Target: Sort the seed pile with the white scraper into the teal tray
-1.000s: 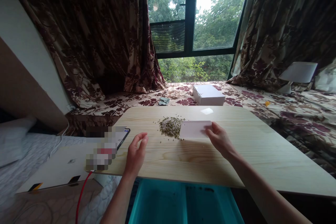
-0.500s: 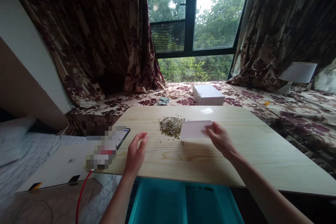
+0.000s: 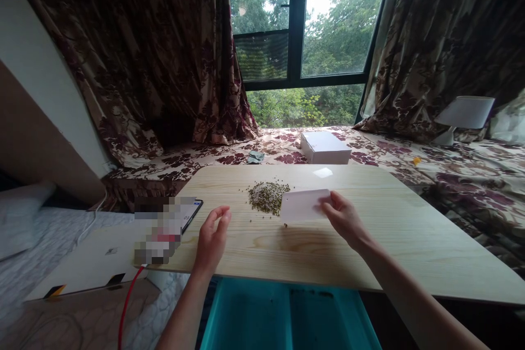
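Note:
A heap of small green and pale grains [image 3: 267, 197] lies on a light wooden board [image 3: 369, 240]. My right hand [image 3: 343, 217] pinches the right edge of a white flat card [image 3: 302, 205], whose left edge touches the heap. One stray grain lies just below the card. My left hand [image 3: 212, 239] rests upright on its edge near the board's front left, fingers loosely apart and holding nothing.
A teal bin [image 3: 287, 314] sits under the board's front edge. A phone [image 3: 189, 212] and a blurred patch lie at the board's left end, a red cable [image 3: 127, 306] below. A white box [image 3: 325, 147] and a white lamp [image 3: 463, 116] stand on the patterned ledge behind.
The card has tilted and shifted slightly left against the heap; a stray grain now lies below it. My left hand has hardly moved.

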{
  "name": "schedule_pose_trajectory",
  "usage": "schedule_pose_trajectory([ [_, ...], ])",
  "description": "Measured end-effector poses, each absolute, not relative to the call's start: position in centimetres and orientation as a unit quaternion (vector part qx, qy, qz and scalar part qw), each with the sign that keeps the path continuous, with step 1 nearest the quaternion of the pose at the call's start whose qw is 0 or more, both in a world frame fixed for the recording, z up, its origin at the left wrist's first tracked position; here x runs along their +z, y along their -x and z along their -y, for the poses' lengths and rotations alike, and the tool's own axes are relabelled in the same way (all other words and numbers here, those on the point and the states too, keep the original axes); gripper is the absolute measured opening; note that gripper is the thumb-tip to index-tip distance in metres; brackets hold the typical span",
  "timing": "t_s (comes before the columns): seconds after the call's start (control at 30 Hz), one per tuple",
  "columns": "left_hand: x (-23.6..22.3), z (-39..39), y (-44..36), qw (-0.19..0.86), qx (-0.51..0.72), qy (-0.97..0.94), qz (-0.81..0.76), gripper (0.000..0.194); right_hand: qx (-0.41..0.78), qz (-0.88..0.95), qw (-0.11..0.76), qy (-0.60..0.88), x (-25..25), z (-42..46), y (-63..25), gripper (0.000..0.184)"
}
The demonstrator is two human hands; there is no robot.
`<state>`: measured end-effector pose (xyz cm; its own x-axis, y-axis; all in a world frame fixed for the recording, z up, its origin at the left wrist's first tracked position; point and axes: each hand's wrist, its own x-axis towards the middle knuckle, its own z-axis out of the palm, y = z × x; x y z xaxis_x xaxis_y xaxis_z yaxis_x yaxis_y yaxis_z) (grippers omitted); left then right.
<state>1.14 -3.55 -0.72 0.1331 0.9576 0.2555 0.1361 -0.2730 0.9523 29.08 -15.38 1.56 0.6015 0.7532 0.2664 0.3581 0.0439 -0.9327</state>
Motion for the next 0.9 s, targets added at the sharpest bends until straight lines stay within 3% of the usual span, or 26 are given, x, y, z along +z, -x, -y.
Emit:
schedule_pose_trajectory([
  [0.43, -0.7, 3.6, -1.1, 0.413, 0.497, -0.627, -0.434, 0.043, 0.172, 0.419, 0.587, 0.672, 1.3, 14.7, -29.1, 0.009],
  [0.9, -1.0, 3.3, -1.0, 0.413, 0.491, -0.63, -0.438, 0.044, 0.262, 0.416, 0.541, 0.682, 3.6, 15.7, -28.1, 0.011],
])
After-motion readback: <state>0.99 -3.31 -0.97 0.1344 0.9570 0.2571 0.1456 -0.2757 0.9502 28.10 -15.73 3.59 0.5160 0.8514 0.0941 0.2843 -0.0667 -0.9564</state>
